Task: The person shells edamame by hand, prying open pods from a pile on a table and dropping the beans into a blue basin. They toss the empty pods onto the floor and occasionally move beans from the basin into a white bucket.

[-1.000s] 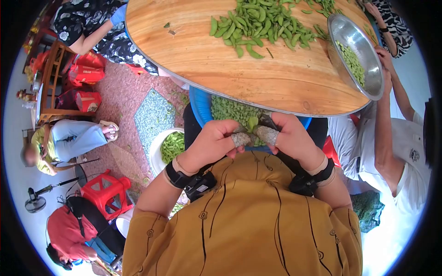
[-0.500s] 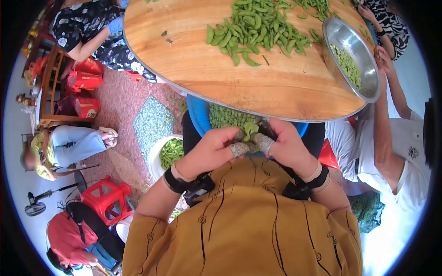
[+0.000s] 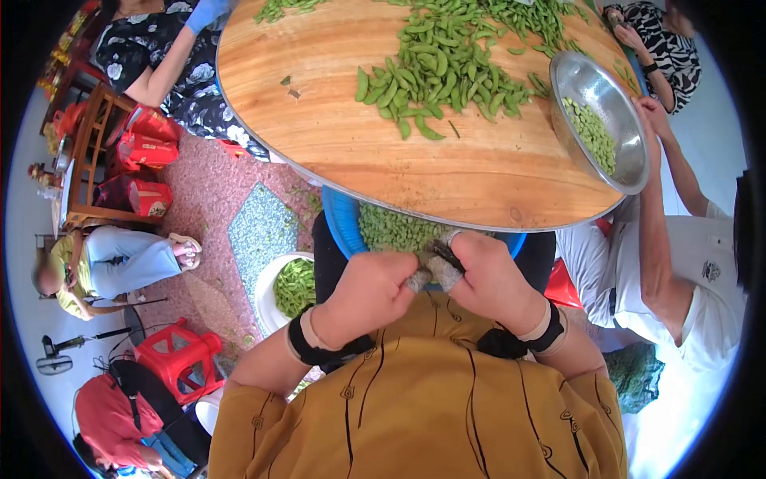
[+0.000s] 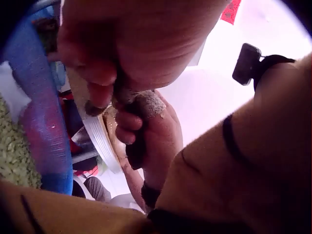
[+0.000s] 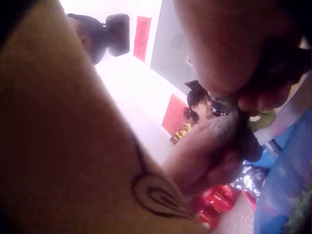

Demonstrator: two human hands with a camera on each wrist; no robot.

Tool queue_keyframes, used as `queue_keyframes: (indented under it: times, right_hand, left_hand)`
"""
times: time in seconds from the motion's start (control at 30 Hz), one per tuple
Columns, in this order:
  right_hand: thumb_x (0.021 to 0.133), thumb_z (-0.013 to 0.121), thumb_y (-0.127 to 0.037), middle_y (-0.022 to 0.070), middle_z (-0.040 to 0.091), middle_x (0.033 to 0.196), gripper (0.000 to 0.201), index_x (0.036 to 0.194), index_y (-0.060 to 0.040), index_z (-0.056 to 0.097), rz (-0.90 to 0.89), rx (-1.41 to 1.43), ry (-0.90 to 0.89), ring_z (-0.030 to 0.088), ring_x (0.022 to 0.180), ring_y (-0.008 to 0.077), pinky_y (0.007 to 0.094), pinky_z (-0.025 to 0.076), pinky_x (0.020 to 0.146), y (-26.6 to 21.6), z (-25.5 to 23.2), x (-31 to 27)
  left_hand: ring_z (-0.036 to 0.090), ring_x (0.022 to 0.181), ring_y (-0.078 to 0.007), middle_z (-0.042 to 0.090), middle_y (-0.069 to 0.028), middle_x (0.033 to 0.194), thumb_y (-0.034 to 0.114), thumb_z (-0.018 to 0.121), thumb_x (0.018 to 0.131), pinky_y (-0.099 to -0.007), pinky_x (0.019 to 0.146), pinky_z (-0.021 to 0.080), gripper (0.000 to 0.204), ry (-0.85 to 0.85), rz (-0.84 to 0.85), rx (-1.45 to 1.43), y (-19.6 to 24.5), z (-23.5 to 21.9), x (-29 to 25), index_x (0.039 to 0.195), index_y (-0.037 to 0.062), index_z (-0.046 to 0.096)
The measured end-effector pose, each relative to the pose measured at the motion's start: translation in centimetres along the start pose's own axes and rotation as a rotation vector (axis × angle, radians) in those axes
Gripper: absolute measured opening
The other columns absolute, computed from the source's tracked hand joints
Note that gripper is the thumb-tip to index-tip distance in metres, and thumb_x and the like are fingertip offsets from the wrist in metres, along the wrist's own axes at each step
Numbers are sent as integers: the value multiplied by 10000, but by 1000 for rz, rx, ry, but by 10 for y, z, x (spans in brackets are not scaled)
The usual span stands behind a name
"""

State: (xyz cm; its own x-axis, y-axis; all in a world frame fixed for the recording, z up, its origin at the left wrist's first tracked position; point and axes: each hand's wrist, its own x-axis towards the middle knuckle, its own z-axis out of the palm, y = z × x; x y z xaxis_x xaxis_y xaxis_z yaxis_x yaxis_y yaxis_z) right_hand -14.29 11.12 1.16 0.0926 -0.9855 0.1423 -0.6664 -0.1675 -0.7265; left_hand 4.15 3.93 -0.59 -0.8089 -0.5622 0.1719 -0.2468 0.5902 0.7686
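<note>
Wooden table (image 3: 335, 120): warm tan, visible grain. On it, bright green pods (image 3: 447, 60) and a silver bowl (image 3: 630, 152) of pale green beans (image 3: 592, 132). Below the table edge: blue basin (image 3: 339, 223), white bucket (image 3: 267, 291), red stool (image 3: 179, 355). Shirt (image 3: 415, 399): mustard with thin black lines.

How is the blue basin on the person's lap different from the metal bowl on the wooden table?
The blue basin sits under the table edge, right by both hands; the metal bowl stands on the wooden table, far from them. The blue basin looks well covered with shelled beans; the metal bowl holds only a thin strip, most of its shiny inside bare. Both are round and hold shelled green beans.
</note>
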Motion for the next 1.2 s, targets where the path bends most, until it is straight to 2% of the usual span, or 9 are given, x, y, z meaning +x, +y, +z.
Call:
queue_keyframes:
  times: [0.17,0.23,0.4,0.47,0.53,0.63,0.77,1.07,1.2]
  right_hand:
    - [847,620,-113,95,567,684,170,942,0,536,282,570,-224,578,591,246,328,474,548,-10,-21,5]
    - [946,539,-150,-9,541,688,134,945,-16,543,483,1039,-262,530,557,59,222,466,509,-14,-22,5]
    - [912,578,-155,18,556,688,151,955,-12,555,527,1003,-163,549,557,109,241,464,522,1,-6,6]
    - [891,597,-150,45,572,692,160,952,-7,563,557,882,-170,563,556,152,267,470,539,9,0,7]
    - [823,630,-120,137,599,750,174,942,-2,584,47,182,-112,584,621,286,330,473,592,22,3,6]
    - [774,645,-95,200,588,812,187,930,-4,598,251,151,-96,580,719,376,390,472,644,13,-11,20]
    - [776,644,-95,198,599,812,185,935,-13,596,22,-113,232,598,740,378,421,483,650,24,-22,63]
    - [788,642,-78,192,624,838,202,962,8,586,-41,-460,312,622,715,321,402,498,634,43,-14,86]
    - [837,635,-81,145,640,845,245,1055,18,587,367,387,169,606,707,177,306,495,656,3,-14,45]
  left_hand:
    - [550,521,-239,594,-110,647,73,606,817,-291,494,436,63,-107,46,-163,20,-18,4,861,35,631]
    - [524,502,-114,604,-36,645,121,577,900,-232,481,408,116,-280,-292,-917,30,-30,13,879,15,619]
    - [495,506,-46,601,-23,662,197,524,955,-181,469,380,227,-169,-451,-1107,9,-25,7,912,-4,619]
    - [500,508,-51,592,-14,647,213,517,958,-188,466,376,245,-117,-528,-885,-1,-36,-6,901,-4,615]
    - [527,511,-96,566,-47,598,212,586,907,-242,475,407,255,-77,-516,-524,-14,-46,-24,787,-9,630]
    - [611,560,-247,579,-128,589,236,691,780,-375,530,476,226,-288,-379,610,-48,-54,-71,708,29,638]
    - [615,639,-339,603,-139,637,267,698,745,-427,571,482,221,-426,-584,821,-70,-52,-113,708,59,631]
    - [629,782,-277,639,-144,889,142,566,886,-339,675,498,227,46,-116,-45,-22,-31,2,1071,16,603]
    - [627,784,-182,650,-76,941,157,503,943,-294,677,499,230,118,-357,-603,-11,-12,39,1099,21,603]
